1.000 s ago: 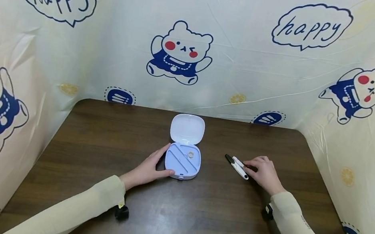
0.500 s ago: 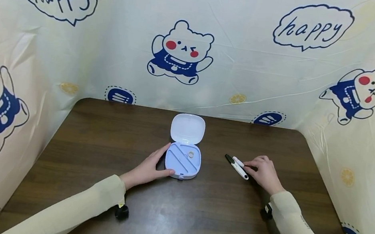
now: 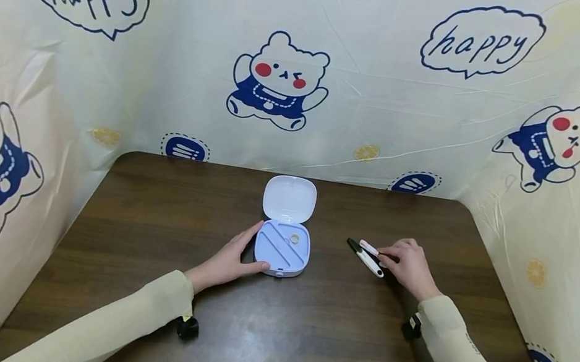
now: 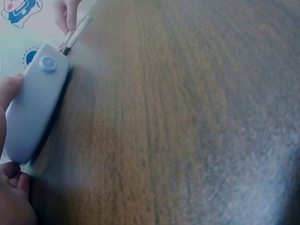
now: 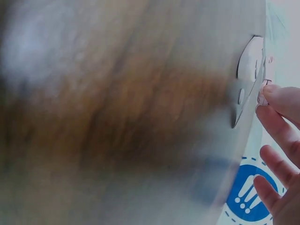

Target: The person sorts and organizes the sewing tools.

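Note:
In the head view my left hand (image 3: 227,264) grips the left side and front corner of a light blue compartment box (image 3: 282,249), thumb at the front. The box's hinged lid (image 3: 290,198) stands back, and diagonal dividers cross the tray. A small gold ring (image 3: 294,239) sits in the upper right compartment. My right hand (image 3: 409,268) pinches the near end of a short white stick (image 3: 368,247) with pinkish marks; its exact kind is unclear. Beside it lies a slim black-and-white pen-like thing (image 3: 366,259). The left wrist view shows the box's front button (image 4: 48,64).
A dark brown wooden table (image 3: 267,334) bears everything. Printed cloth (image 3: 358,103) with bears and "happy" bubbles surrounds its back and sides. A black device (image 3: 187,328) hangs at the left cuff, another (image 3: 412,327) at the right cuff.
The white stick and my right fingers have shifted slightly away toward the back, widening the gap to the pen-like thing. My left hand and the box stay in place.

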`<state>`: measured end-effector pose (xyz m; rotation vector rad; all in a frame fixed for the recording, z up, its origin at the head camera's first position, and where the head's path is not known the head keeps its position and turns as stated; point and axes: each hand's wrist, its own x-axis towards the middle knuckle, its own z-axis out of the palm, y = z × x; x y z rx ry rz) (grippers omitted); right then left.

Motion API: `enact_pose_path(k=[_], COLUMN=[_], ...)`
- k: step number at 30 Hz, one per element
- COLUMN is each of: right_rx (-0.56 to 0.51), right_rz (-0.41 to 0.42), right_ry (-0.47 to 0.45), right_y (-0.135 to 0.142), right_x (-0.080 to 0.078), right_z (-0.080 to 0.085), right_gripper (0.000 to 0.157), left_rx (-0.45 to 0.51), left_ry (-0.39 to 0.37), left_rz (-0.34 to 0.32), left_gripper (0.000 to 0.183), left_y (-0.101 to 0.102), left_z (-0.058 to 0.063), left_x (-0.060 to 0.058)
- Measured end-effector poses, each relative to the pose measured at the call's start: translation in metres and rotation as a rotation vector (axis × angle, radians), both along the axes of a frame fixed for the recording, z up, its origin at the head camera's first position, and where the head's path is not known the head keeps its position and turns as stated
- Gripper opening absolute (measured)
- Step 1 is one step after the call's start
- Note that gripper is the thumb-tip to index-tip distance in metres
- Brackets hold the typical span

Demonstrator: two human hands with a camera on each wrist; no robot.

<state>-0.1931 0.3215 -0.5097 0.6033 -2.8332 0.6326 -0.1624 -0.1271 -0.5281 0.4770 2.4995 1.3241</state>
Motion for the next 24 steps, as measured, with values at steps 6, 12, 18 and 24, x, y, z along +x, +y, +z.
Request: enact_pose_path(k=[6, 12, 18, 24], right_rx=[-0.003, 0.002, 0.002, -0.022], right_rz=[0.014, 0.008, 0.022, 0.076], right_ry=[0.02, -0.022, -0.041, 0.017], right_y=[-0.005, -0.011, -0.017, -0.025], right_x=[0.0, 0.0, -0.004, -0.009], right_z=[0.004, 0.012, 0.018, 0.018], right_gripper=[0.014, 0.014, 0.015, 0.012], left_rx=[0.0, -0.001, -0.001, -0.002], left_ry=[-0.001, 0.0, -0.003, -0.004], left_rz=[0.002, 0.002, 0.001, 0.001], left_gripper=[0.104, 0.104, 0.105, 0.105], left_y=[0.0, -0.001, 0.0, 0.0], left_z=[-0.001, -0.002, -0.002, -0.003], left_x=[0.0, -0.001, -0.001, -0.001])
